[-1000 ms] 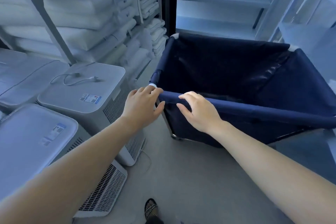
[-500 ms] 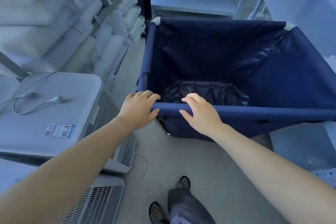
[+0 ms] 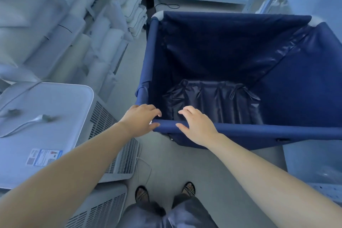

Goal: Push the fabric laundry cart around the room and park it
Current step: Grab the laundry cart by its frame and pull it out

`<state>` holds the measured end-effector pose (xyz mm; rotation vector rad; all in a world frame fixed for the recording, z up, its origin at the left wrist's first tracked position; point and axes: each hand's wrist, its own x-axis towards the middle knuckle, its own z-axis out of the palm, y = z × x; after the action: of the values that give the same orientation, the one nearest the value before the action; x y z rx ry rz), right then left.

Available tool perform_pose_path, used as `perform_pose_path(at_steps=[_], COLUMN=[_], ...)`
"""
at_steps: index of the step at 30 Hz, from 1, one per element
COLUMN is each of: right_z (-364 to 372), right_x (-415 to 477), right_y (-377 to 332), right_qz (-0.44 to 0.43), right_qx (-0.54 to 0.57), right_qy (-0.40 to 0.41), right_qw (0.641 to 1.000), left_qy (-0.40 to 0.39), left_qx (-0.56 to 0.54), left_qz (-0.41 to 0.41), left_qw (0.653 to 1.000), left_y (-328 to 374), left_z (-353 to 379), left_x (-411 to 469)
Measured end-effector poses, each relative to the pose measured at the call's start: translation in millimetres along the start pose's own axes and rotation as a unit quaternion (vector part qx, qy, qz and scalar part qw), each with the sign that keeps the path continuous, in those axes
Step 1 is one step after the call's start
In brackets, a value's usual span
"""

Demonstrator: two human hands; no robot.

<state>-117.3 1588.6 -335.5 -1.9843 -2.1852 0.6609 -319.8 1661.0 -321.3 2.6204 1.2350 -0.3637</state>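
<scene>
Navy fabric laundry cart (image 3: 259, 130): left hand (image 3: 140, 119), right hand (image 3: 197, 126) curling grip round near rail; corner possibly snagging white vented appliance (image 3: 55, 113) beside

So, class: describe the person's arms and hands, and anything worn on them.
Both arms are bare as far as the frame shows: no sleeve on the left arm or right arm. The left hand and right hand carry no gloves, rings, watch or bracelet that can be seen.
</scene>
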Motion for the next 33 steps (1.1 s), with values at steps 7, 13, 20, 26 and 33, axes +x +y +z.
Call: perform_pose_path(at_steps=[7, 13, 20, 26, 33], right_z=[15, 32, 43, 45, 41], right_x=[10, 16, 16, 15, 6], right_y=[-14, -31, -37, -31, -17], right_qz=[0.054, 0.091, 0.105, 0.1, 0.099], right_qx=[0.01, -0.02, -0.063, -0.088, -0.072], right_qy=[-0.029, -0.024, -0.012, -0.001, 0.011], right_qw=[0.998, 0.995, 0.992, 0.991, 0.992], left_qy=[-0.017, -0.043, -0.06, -0.05, -0.05], left_qx=[0.026, 0.036, 0.007, -0.028, -0.028], left_qz=[0.079, 0.13, 0.148, 0.116, 0.077], left_qw=[0.996, 0.99, 0.987, 0.992, 0.995], left_y=[-29, -55, -66, -60, -34], left_z=[1, 9, 18, 21, 23], left_x=[16, 22, 19, 18, 14])
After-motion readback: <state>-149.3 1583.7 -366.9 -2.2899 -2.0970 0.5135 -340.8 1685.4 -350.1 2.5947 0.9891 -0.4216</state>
